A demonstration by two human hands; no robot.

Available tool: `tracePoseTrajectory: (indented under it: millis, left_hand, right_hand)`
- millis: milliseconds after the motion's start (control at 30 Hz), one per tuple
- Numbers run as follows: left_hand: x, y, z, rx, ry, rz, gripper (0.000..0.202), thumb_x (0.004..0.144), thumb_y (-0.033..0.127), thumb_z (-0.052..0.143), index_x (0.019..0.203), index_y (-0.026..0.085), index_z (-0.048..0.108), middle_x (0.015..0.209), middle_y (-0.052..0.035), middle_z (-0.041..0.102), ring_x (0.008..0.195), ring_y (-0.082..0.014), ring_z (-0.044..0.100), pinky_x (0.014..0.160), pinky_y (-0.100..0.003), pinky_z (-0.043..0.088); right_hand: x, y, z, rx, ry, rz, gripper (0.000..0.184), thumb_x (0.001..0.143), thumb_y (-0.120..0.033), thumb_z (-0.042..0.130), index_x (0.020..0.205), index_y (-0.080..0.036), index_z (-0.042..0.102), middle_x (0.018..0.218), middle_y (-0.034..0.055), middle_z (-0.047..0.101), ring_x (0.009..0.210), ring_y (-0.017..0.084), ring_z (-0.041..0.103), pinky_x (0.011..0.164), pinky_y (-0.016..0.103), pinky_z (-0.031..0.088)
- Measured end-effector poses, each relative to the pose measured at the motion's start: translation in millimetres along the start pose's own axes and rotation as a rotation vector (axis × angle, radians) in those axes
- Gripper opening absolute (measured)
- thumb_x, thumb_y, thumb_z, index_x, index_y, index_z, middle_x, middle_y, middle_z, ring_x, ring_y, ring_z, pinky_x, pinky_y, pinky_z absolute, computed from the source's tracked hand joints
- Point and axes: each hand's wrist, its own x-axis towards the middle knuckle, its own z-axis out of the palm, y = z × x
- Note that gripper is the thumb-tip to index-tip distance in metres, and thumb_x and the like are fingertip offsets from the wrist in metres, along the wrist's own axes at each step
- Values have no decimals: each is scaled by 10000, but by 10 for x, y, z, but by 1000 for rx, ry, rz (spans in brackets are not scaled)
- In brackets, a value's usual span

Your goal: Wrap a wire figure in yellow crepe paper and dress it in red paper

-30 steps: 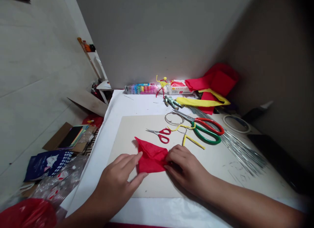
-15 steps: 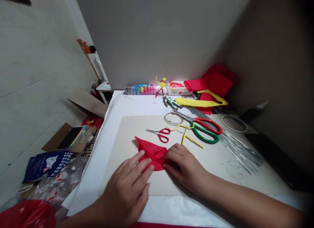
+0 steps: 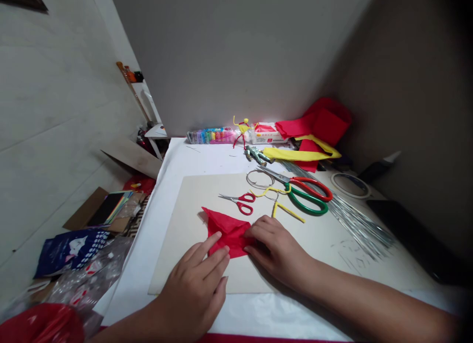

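Note:
A folded piece of red crepe paper (image 3: 225, 228) lies on a beige board (image 3: 192, 200) on the white table. My left hand (image 3: 197, 286) rests flat at its near left edge, fingers stretched out and pressing on the paper. My right hand (image 3: 275, 249) is at the paper's right corner, its fingertips curled down and pinching the fold. Small red scissors (image 3: 239, 202) lie just beyond the paper.
Large red-and-green scissors (image 3: 303, 191), yellow pipe cleaners (image 3: 284, 211), a wire ring (image 3: 259, 178) and a bundle of silver wires (image 3: 354, 220) lie to the right. Red and yellow paper (image 3: 314, 131), a clay pack (image 3: 212, 134) and a tape roll (image 3: 349, 184) sit further back. Clutter fills the floor at left.
The red paper has been folded smaller. My left hand slid right and forward onto the paper's near edge. My right hand stayed on the right corner.

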Motion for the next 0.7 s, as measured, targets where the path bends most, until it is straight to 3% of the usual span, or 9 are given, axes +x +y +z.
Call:
tracePoseTrajectory:
  millis: [333, 433, 533, 633, 700]
  left_hand:
    - [-15, -11, -11, -2, 43, 2, 280, 814, 132, 523, 1064, 137, 650, 1071, -75, 698, 1151, -304, 536, 863, -446, 503]
    - [-17, -1, -4, 8, 31, 0, 271, 813, 143, 532, 1058, 127, 648, 1060, -80, 700, 1140, -308, 543, 859, -453, 508]
    - [-37, 18, 17, 30, 38, 16, 286, 810, 144, 531, 1070, 103, 640, 1061, -100, 695, 1096, -292, 574, 858, -439, 518]
    - [-59, 29, 51, 43, 61, 43, 267, 799, 127, 520, 1027, 85, 653, 1012, -110, 704, 985, -256, 626, 846, -403, 535]
    - [-64, 27, 67, 55, 66, 49, 244, 786, 111, 516, 977, 76, 664, 971, -116, 709, 945, -250, 639, 831, -391, 545]
  right_hand:
    - [3, 3, 3, 7, 29, -5, 185, 816, -124, 574, 987, -189, 599, 814, 53, 615, 824, 202, 511, 732, 341, 428]
    - [-11, -6, -7, -51, 81, -52, 239, 832, -123, 549, 1062, -181, 578, 979, 95, 622, 916, 213, 535, 786, 370, 458]
    - [-55, -67, -8, -194, 126, -246, 307, 860, -138, 517, 1164, -141, 558, 1185, 159, 576, 1090, 265, 506, 896, 456, 437]
    - [-109, -161, 19, -226, -6, -428, 350, 904, -185, 482, 1240, -98, 523, 1242, 162, 577, 1192, 267, 480, 1002, 468, 392]
    - [-137, -207, 38, -196, -179, -428, 468, 934, -329, 450, 1328, -76, 441, 1335, 178, 502, 1265, 263, 428, 1062, 447, 351]
